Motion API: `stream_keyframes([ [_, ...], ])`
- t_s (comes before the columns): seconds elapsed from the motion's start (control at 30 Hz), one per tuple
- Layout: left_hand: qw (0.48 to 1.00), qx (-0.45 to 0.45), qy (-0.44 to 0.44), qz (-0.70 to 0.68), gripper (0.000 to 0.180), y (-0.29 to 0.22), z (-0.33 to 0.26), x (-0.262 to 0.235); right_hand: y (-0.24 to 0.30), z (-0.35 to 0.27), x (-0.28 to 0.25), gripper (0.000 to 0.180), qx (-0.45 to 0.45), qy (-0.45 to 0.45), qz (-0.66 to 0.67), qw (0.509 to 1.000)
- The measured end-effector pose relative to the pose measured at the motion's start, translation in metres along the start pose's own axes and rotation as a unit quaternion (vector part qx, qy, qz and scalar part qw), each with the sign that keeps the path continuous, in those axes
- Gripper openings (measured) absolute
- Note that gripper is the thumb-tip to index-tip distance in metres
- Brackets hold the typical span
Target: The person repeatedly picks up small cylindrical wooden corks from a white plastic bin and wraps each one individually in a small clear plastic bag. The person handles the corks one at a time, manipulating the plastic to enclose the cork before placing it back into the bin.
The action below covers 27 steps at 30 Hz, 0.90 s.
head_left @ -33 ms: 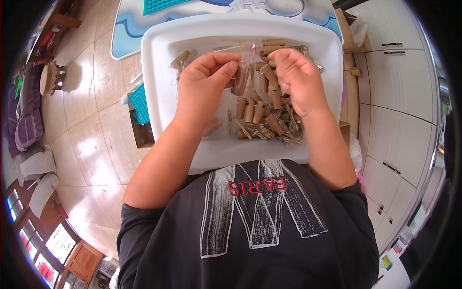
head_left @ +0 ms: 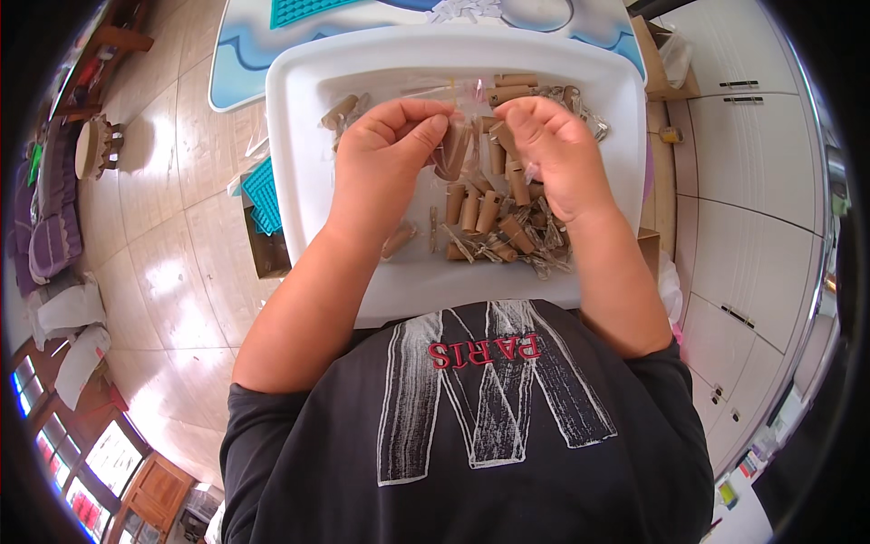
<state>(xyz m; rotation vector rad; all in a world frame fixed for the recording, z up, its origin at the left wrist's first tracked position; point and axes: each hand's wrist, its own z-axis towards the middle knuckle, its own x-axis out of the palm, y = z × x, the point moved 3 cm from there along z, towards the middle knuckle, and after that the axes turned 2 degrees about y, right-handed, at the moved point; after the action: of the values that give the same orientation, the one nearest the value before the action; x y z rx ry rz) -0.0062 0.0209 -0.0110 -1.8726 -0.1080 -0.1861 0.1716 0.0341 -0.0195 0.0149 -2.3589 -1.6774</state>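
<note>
One pale, blue-patterned tabletop [head_left: 237,77] lies beyond a wide white tub [head_left: 283,163]. Over the tub, the left hand [head_left: 376,168] pinches a clear bag [head_left: 453,150] between thumb and fingers; the right hand [head_left: 564,159] curls beside it, thumb and forefinger close together, though whether they grip anything I cannot tell. The bag, with something brown inside, looks light, limp and slippery, probably best taken by its upper edge. Brown tubes [head_left: 469,208] crowd below and to the right, likely in the way, with thin crinkled clear strips [head_left: 549,231] tangled among them.
</note>
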Motion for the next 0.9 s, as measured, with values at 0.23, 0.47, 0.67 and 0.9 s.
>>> stream_keyframes([
  [0.23, 1.0, -0.012, 0.024, -0.015, 0.015, 0.002, 0.0, 0.001, -0.006, 0.001, 0.007, 0.015, -0.022, 0.024, -0.027, 0.999],
  [0.47, 0.999, -0.018, 0.0, -0.035, 0.011, -0.002, -0.001, 0.004, -0.01, 0.001, 0.005, 0.011, -0.009, 0.018, 0.064, 0.998],
  [0.67, 0.998, -0.033, 0.038, -0.044, 0.011, 0.005, 0.003, -0.002, -0.015, 0.002, 0.007, 0.012, 0.061, 0.032, 0.148, 0.987],
  [0.9, 0.999, 0.016, 0.018, 0.043, 0.011, -0.003, -0.001, 0.003, -0.007, 0.0, 0.012, 0.019, 0.008, 0.018, 0.023, 1.0],
])
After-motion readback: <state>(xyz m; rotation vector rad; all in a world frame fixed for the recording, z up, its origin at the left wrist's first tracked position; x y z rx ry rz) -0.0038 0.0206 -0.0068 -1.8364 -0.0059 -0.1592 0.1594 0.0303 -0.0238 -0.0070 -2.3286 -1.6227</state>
